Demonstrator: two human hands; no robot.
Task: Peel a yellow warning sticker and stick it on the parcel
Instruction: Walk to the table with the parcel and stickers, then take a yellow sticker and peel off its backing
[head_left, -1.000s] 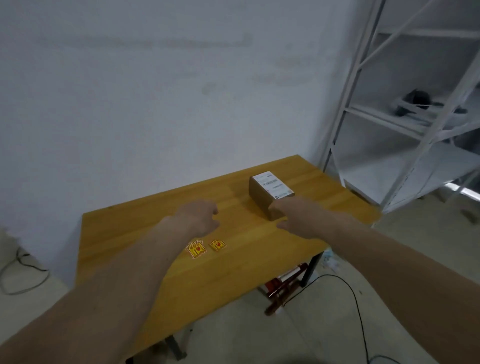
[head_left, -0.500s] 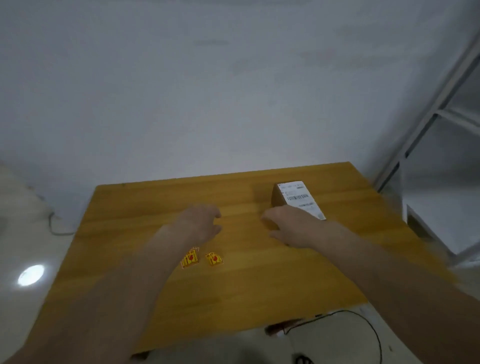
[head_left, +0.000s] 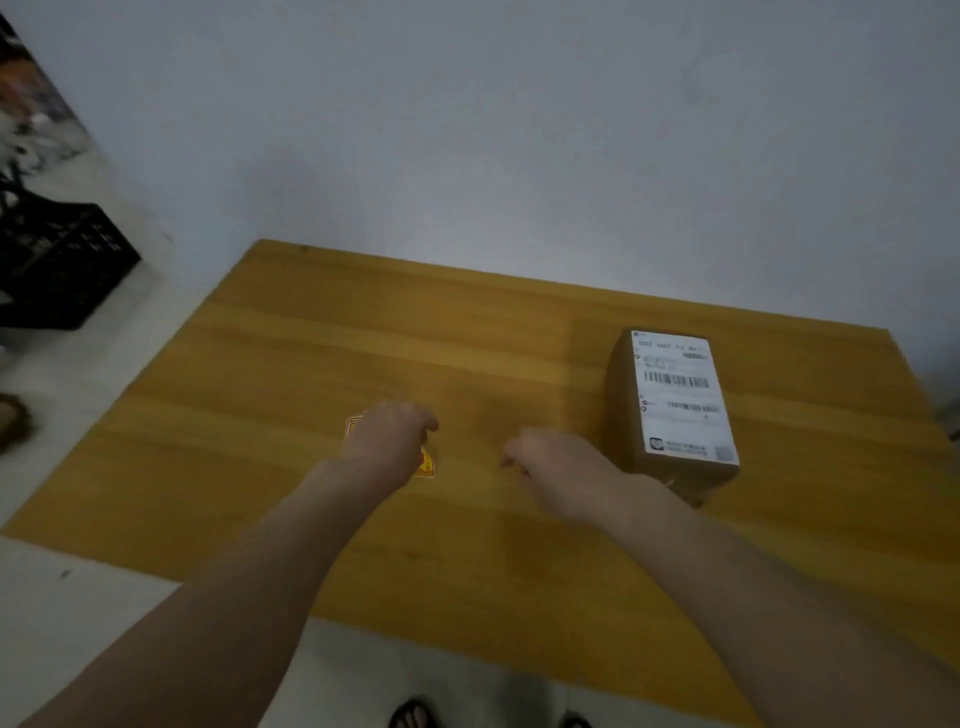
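Both hands are held over the wooden table, the left hand loosely curled above the yellow warning stickers, evidently to pick one, the right hand half-open and empty beside the parcel, evidently to steady it.

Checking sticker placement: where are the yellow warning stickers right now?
On the wooden table, mostly hidden under the left hand; yellow warning stickers peek out, left of the parcel.
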